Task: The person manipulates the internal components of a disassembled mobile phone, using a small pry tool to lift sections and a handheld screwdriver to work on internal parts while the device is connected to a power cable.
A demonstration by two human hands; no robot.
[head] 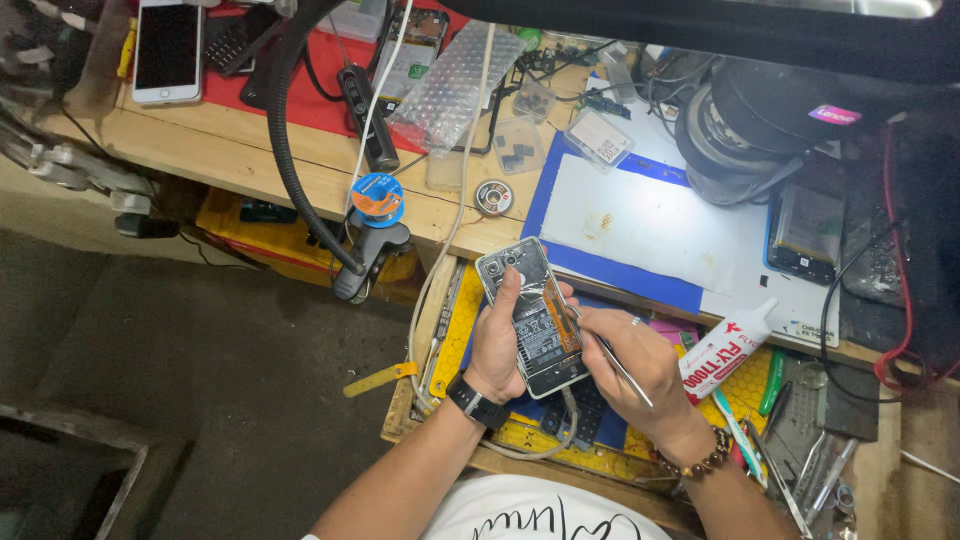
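Observation:
My left hand (497, 345) grips an opened smartphone (528, 312) from below, its back cover off so the battery and an orange strip show. My right hand (632, 365) holds thin metal tweezers (622, 368) whose tips meet the phone's right edge. A black watch is on my left wrist and a bead bracelet on my right. Both hands hover over an open yellow drawer (455, 325) just in front of the wooden bench.
A white glue tube (722, 352) lies to the right of my hands. On the bench are a blue mat with a white sheet (640, 222), a solder spool (377, 194), a black gooseneck clamp (362, 268), a white phone (167, 50) and small parts boxes (518, 145). Tools lie at lower right.

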